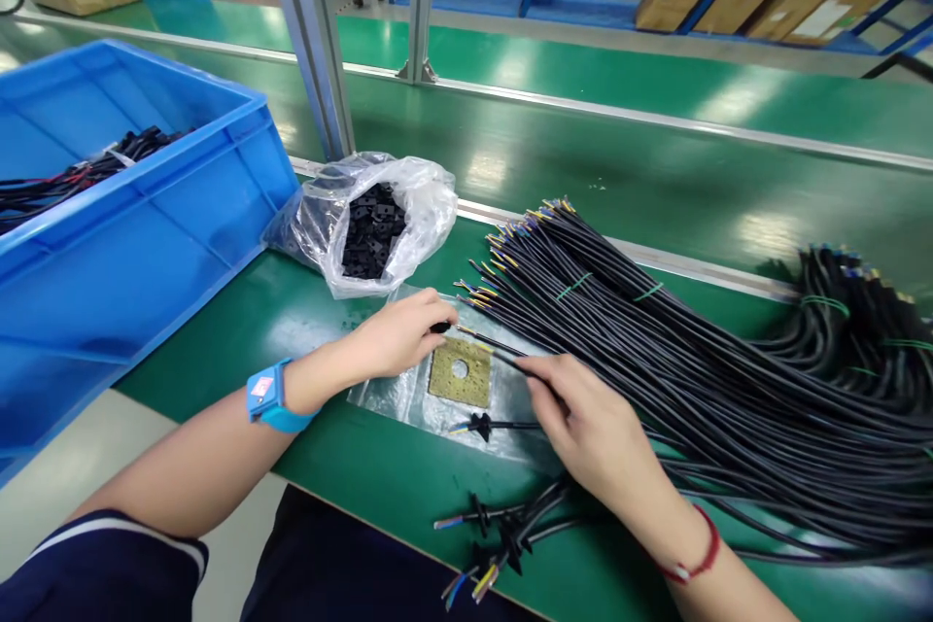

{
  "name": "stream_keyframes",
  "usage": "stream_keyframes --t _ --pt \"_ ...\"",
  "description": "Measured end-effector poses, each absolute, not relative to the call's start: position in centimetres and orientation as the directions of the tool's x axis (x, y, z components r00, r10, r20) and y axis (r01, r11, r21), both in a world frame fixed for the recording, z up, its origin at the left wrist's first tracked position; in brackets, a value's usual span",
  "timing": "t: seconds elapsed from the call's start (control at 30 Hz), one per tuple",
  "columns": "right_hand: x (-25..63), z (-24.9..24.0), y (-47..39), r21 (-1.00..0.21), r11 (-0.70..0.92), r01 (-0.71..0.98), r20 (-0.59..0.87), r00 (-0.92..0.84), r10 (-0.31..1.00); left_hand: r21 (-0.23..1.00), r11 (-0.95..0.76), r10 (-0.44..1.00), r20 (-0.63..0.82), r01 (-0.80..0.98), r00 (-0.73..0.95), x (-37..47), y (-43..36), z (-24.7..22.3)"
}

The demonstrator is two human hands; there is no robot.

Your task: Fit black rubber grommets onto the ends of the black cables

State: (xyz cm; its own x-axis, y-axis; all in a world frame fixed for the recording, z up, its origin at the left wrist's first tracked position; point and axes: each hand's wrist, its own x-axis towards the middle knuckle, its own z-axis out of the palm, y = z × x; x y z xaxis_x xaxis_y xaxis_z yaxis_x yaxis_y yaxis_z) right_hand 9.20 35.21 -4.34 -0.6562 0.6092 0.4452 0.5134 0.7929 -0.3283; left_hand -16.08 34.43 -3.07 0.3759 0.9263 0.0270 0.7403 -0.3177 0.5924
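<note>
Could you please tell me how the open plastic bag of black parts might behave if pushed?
The clear plastic bag would probably crumple, as its film looks thin and wrinkled. The small black parts lie loose in a heap, so they would likely shift. The bag's mouth gapes open, so some might spill.

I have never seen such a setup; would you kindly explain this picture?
A camera worn on a person's head looks down at their two bare hands. The left hand pinches a small black part; the right hand holds a thin black cable whose end points towards it. On the green worktop are bundled black cables and a yellowish square pad with a round hole. An open clear plastic bag of small black pieces sits beside a blue plastic crate.
</note>
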Motion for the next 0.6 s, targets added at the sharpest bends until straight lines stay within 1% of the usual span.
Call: stream_keyframes --t 0.03,0.1,0.17,0.2,0.23,0.27,0.33,0.4,0.43,0.5,0.53,0.6 --pt "9.2 -4.2 35.0 -0.283 0.820 0.498 0.412 -0.709 0.573 0.592 -0.327 0.920 0.021 0.737 0.391 -16.1 34.4 -3.1" --pt "9.0 -4.2 34.6 -0.136 0.861 0.490 0.345 -0.791 0.505 0.579 -0.347 0.909 0.013 0.738 0.417 -16.1 34.4 -3.1" --pt "8.8 -4.2 34.5 -0.008 0.862 0.508 0.302 -0.820 0.486 0.566 -0.343 0.914 0.017 0.750 0.406 -16.1 34.4 -3.0" --pt "8.7 -4.3 34.6 0.019 0.855 0.518 0.296 -0.820 0.490 0.571 -0.330 0.923 0.030 0.751 0.383 -16.1 34.4 -3.0" --pt "8.7 -4.3 34.7 0.013 0.852 0.524 0.299 -0.815 0.497 0.595 -0.307 0.936 0.048 0.743 0.349 -16.0 34.4 -2.9" --pt "8.7 -4.3 34.8 -0.028 0.849 0.528 0.309 -0.803 0.510 0.639 -0.274 0.950 0.066 0.719 0.304 -16.0 34.5 -2.8" --pt "8.9 -4.2 35.0 -0.188 0.832 0.522 0.322 -0.767 0.555 0.782 -0.169 0.977 0.055 0.600 0.205 -15.8 34.5 -2.8" --pt "9.3 -3.9 35.0 -0.383 0.774 0.503 0.305 -0.722 0.621 0.928 -0.009 0.989 -0.047 0.373 0.139 -15.5 34.6 -2.8" --pt "9.4 -3.7 35.0 -0.468 0.736 0.489 0.296 -0.698 0.652 0.967 0.076 0.986 -0.110 0.241 0.129 -15.3 34.6 -2.8" --pt "9.7 -3.2 34.8 -0.575 0.677 0.458 0.295 -0.656 0.695 0.977 0.212 0.966 -0.212 0.022 0.148 -14.8 34.4 -2.8" --pt "9.8 -3.0 34.7 -0.599 0.663 0.449 0.305 -0.638 0.707 0.965 0.257 0.955 -0.247 -0.046 0.166 -14.6 34.2 -2.8" --pt "9.9 -2.7 34.5 -0.604 0.665 0.438 0.336 -0.617 0.712 0.941 0.319 0.933 -0.291 -0.111 0.214 -14.2 33.8 -2.5"
